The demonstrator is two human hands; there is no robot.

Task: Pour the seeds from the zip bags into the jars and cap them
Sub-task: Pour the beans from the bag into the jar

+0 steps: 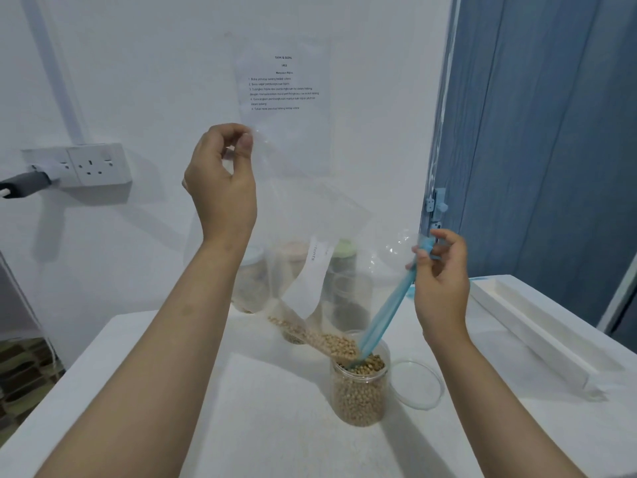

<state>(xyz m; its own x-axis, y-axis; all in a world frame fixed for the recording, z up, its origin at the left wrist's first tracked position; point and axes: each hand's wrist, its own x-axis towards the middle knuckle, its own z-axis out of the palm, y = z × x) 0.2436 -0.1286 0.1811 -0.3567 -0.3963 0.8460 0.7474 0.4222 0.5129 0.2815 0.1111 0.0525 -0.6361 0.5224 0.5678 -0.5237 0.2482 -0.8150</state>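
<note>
White table point(241, 408), zip bag point(310, 243) slanting, mouth down into jar point(360, 391)

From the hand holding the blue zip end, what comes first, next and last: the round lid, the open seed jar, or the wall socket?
Measured from the right hand in the head view:
1. Clear lid, lying on the table just below that hand.
2. Open seed jar, beside the lid, a little further left.
3. Wall socket, far off on the left wall.

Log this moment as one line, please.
step: pouring | left hand: pinches clear zip bag corner | right hand: holds blue zip edge | tan seeds entering open clear plastic jar | lid off
</note>
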